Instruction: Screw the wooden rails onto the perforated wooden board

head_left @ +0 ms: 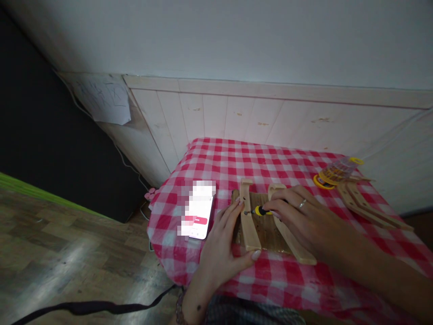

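Our right hand [301, 219] lies in the middle right of the frame, its fingers [287, 204] curled together and clamped on a small screwdriver [260, 211] with a yellow and black handle. The thin metal shaft points left, its tip just at the inner edge of the left wooden slat [249, 216]. A ring [302, 204] sits on one finger of that hand. Our left hand [219, 246] is at lower centre, fingers spread apart, with the fingertips against the outer edge of the wooden board [267, 232] and the thumb reaching across the lower end of the left slat. The board lies flat on the surface [169, 225] under its red and white gingham cloth, with the left slat and a curved right wooden slat [291, 234] resting across it. More wooden slats [367, 207] lie at the right of the frame, beside a clear container with yellow rims [338, 170]. A phone [199, 210], its screen blurred out, lies left of the board. Wood flooring [67, 239] fills the lower left, and a sheet of paper [103, 99] hangs on the wall at upper left
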`<control>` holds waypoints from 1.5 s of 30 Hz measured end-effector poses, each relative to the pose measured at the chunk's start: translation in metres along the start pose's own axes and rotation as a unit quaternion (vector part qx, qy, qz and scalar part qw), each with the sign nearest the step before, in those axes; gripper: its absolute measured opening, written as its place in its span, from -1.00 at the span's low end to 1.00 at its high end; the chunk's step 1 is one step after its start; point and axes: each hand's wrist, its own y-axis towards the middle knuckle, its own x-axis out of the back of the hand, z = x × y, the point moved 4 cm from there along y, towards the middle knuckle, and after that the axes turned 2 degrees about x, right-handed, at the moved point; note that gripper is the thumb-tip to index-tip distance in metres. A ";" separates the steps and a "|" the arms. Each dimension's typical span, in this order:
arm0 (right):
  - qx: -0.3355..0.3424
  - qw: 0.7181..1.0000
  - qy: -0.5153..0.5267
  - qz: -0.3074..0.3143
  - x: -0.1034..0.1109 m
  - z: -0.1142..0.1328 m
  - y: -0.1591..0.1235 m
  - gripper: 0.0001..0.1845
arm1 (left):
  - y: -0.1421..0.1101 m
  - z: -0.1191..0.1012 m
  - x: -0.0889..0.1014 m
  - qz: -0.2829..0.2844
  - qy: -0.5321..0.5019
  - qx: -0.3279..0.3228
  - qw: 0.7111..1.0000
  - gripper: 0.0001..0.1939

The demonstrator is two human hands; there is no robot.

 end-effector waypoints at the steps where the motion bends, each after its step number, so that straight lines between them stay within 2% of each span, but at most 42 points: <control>1: 0.016 1.000 0.005 0.009 0.001 -0.001 0.003 -0.67 | 0.000 0.000 0.000 0.000 0.001 -0.004 1.000 -0.15; 5: 0.068 0.995 0.065 0.041 0.002 -0.010 0.018 -0.66 | 0.000 0.002 0.000 -0.001 0.003 -0.012 1.000 -0.16; 9: 0.083 0.978 0.178 0.071 -0.003 -0.018 0.034 -0.65 | -0.001 0.004 0.000 0.000 0.007 -0.011 1.000 -0.16; 13: -0.025 0.954 0.284 0.091 -0.006 -0.029 0.043 -0.75 | 0.000 0.003 -0.001 0.001 0.010 -0.012 1.000 -0.16; 17: -0.109 0.938 0.320 0.081 -0.007 -0.032 0.042 -0.74 | 0.000 0.002 -0.001 0.001 0.011 -0.010 1.000 -0.16; 22: -0.164 0.938 0.296 0.075 -0.012 -0.030 0.041 -0.59 | -0.001 0.001 0.000 0.000 0.012 -0.013 1.000 -0.17; 28: -0.180 0.967 0.141 0.107 -0.019 -0.035 0.042 -0.65 | -0.001 0.001 0.000 0.003 0.014 -0.010 1.000 -0.16; 31: -0.123 0.983 0.079 0.112 -0.014 -0.032 0.044 -0.63 | -0.001 -0.001 0.000 0.005 0.017 -0.010 1.000 -0.15; 35: -0.007 0.997 0.022 0.074 0.000 -0.023 0.046 -0.54 | 0.000 -0.003 0.000 0.008 0.014 -0.013 1.000 -0.12; 37: 0.019 0.997 0.032 0.067 0.002 -0.020 0.045 -0.55 | -0.001 -0.003 0.000 0.008 0.013 -0.016 1.000 -0.11; 39: 0.016 0.995 0.072 0.064 0.003 -0.020 0.044 -0.57 | -0.001 -0.002 0.000 0.008 0.013 -0.020 1.000 -0.10; 45: -0.112 0.968 0.213 0.073 0.002 -0.024 0.042 -0.72 | -0.001 -0.003 0.000 0.004 0.011 -0.032 0.999 -0.07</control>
